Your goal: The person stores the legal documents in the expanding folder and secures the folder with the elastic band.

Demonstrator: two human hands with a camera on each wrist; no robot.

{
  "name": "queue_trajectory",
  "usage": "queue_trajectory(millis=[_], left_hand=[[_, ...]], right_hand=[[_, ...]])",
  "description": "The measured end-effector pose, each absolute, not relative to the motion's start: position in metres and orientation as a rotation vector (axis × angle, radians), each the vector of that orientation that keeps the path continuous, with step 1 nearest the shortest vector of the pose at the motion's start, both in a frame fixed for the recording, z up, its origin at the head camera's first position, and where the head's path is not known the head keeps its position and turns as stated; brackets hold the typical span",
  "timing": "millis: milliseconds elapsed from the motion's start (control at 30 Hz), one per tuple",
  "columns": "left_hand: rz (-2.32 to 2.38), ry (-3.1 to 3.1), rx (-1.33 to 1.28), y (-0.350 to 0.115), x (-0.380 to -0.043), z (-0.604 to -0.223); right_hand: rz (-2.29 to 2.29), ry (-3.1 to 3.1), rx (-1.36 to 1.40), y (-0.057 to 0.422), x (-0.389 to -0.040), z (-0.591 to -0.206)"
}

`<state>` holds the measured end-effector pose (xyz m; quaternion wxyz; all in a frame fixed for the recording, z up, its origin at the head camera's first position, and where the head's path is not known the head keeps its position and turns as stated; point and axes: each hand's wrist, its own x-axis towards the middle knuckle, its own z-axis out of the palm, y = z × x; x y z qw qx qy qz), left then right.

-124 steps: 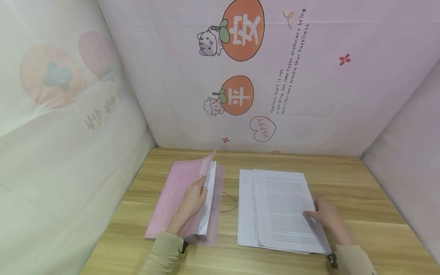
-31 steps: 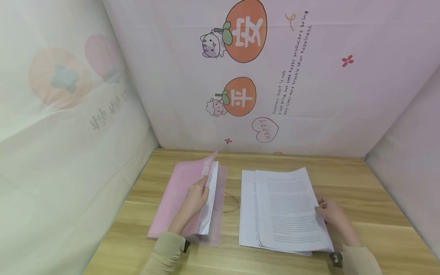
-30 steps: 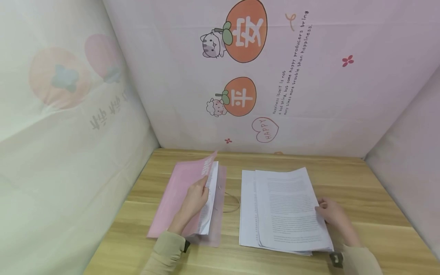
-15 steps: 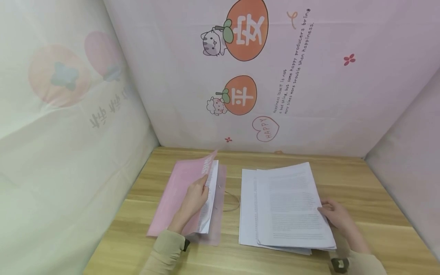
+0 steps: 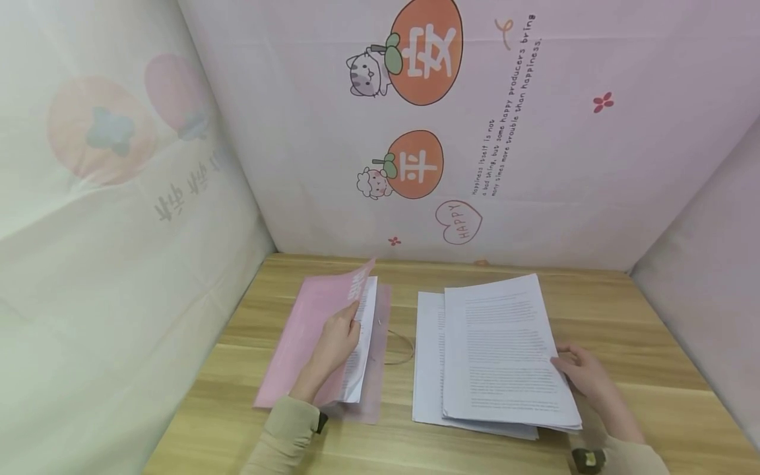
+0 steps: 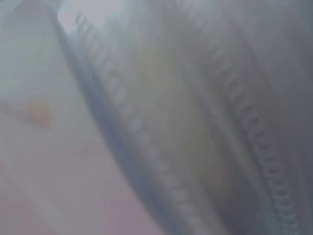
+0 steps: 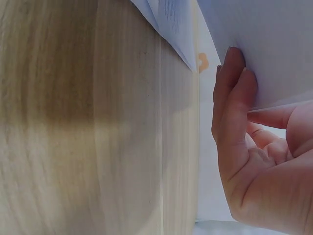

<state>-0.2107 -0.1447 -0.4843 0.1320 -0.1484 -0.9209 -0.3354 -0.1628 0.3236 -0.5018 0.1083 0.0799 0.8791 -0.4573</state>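
My right hand (image 5: 584, 376) pinches the right edge of a printed paper stack (image 5: 505, 349), thumb on top and fingers beneath. In the right wrist view the fingers (image 7: 237, 90) lie under the raised sheets (image 7: 274, 49). More sheets (image 5: 427, 369) lie below on the table, offset to the left. My left hand (image 5: 335, 343) grips the lifted cover edge of a pink translucent folder (image 5: 309, 330). Printed pages (image 5: 363, 349) show inside the folder. The left wrist view is blurred and shows no hand.
A thin cord loop (image 5: 402, 348) lies between the folder and the papers on the wooden table (image 5: 392, 448). Printed cloth walls (image 5: 332, 198) stand behind and at both sides.
My right hand has gone from resting on the stack's edge to pinching it. The upper sheets have been lifted and shifted slightly right. The left hand stays at the folder.
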Motion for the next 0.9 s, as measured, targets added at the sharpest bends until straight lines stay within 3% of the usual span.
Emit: queue_trajectory(millis=[900], left_hand=[[-1.042,-2.709,-0.446,-0.147,-0.208,-0.478]], right_hand=[[-1.460,2.512,0.240,0.310,-0.162,-0.498]])
